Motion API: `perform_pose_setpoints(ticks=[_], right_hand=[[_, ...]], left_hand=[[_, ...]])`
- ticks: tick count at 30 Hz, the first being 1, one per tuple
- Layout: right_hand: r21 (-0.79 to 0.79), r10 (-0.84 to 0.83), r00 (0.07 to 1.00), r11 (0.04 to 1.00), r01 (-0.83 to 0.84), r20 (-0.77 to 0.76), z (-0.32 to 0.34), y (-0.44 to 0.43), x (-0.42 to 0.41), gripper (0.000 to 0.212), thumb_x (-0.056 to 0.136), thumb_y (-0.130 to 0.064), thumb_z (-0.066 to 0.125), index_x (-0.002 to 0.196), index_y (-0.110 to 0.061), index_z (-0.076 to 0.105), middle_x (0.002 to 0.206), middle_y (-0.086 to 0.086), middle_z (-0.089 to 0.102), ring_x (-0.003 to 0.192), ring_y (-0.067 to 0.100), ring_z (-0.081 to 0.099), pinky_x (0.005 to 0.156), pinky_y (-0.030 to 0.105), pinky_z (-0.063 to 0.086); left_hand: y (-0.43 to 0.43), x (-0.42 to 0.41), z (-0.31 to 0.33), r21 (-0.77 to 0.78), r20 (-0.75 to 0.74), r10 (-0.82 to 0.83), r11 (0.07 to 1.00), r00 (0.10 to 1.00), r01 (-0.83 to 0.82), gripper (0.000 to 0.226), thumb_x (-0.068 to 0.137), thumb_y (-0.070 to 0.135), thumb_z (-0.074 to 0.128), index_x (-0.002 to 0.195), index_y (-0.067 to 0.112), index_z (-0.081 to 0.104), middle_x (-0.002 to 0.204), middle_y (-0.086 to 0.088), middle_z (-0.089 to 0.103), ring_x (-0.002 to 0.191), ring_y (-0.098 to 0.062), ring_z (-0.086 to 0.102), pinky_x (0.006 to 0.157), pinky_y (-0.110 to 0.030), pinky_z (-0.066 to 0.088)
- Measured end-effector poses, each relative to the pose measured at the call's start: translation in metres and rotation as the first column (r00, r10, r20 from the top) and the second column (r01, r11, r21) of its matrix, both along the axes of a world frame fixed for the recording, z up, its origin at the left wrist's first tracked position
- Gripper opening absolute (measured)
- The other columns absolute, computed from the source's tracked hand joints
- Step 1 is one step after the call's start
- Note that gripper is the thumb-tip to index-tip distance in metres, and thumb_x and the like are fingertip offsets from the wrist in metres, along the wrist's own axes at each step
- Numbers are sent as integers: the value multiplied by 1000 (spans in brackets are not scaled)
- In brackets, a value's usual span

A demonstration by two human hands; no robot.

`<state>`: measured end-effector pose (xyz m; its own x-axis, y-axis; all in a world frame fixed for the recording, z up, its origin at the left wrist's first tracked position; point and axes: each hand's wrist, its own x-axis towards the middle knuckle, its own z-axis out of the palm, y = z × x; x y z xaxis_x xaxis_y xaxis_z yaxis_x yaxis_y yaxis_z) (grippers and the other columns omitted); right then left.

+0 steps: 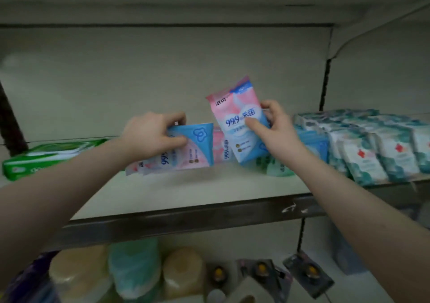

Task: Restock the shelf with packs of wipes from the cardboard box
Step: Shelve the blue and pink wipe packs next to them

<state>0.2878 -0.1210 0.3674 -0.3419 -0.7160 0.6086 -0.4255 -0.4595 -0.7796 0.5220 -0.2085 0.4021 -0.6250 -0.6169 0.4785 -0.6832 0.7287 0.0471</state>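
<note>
My left hand (152, 134) grips a small stack of pink-and-blue wipes packs (186, 150), turned sideways just above the white shelf (186, 193). My right hand (273, 125) pinches one pink-and-blue pack (237, 116) and holds it upright, tilted a little left, above the shelf. Another pink pack (220, 149) stands on the shelf between the two held ones. The cardboard box is out of view.
A green pack (46, 157) lies at the shelf's left end. Blue packs (311, 143) and rows of teal-and-white packs (377, 149) fill the right side. A green pack (277, 168) lies under my right wrist. Rolls and carded items sit on the lower shelf (176, 270).
</note>
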Motion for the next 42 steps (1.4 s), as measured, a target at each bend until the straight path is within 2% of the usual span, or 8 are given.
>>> perform_pose_setpoints(ticks=[6,10,12,16,22,28,33,42], right_hand=[[195,80,947,981,-19,-310,-5,-54,-4,32,85,0,61,111,-13,48,114,14,62,102,22,60,99,42,45],[289,83,860,954,77,-503,-10,-69,-1,39,83,-3,64,120,-8,54,116,6,62,105,16,56,102,33,41],[293,81,754,944,152,-652,-14,-75,2,40,83,-6,64,122,-10,55,122,8,61,111,18,56,99,28,40],[205,19,450,907,369,-893,-21,-91,5,43,84,-15,61,126,-21,54,125,8,51,121,26,46,99,34,37],[36,-156,298,835,549,-942,-19,-88,0,40,85,-16,60,123,-23,51,124,6,51,121,27,43,94,37,34],[-10,-227,298,809,587,-927,-25,-86,4,29,85,-11,54,114,-17,50,120,6,55,116,27,49,90,38,38],[42,-243,371,786,617,-896,-30,-82,9,43,81,-19,59,123,-20,48,126,7,50,121,28,42,97,38,32],[14,-336,648,882,472,-684,-28,-59,15,42,81,-23,60,122,-16,53,123,6,55,119,27,47,99,36,31]], left_hand=[[-33,17,-23,-41,140,211,978,968,-207,29,86,40,50,110,24,46,103,-6,60,89,-26,54,66,-30,34],[-45,14,-37,-18,162,219,976,962,-219,27,90,34,49,114,21,44,112,-6,59,96,-30,56,67,-30,36],[-49,11,-39,-31,189,223,975,956,-221,28,91,34,49,115,20,44,115,-6,59,98,-31,57,68,-31,35],[-59,2,-45,-75,207,172,984,963,-160,30,90,34,52,115,17,46,120,-6,56,110,-26,50,82,-32,34],[-63,-6,-58,-213,165,168,968,972,-132,37,88,36,56,119,17,53,123,-7,47,114,-26,43,87,-34,32],[-56,-22,-63,-196,25,110,975,994,-103,34,83,18,60,117,16,55,118,-10,50,111,-30,48,88,-36,33],[-54,-25,-65,-196,6,183,964,983,-179,43,80,22,59,122,21,49,122,-5,46,114,-26,44,89,-34,30],[-33,-33,-59,-123,-184,71,988,980,-95,52,67,33,49,116,12,52,124,-9,46,113,-31,44,92,-37,34]])
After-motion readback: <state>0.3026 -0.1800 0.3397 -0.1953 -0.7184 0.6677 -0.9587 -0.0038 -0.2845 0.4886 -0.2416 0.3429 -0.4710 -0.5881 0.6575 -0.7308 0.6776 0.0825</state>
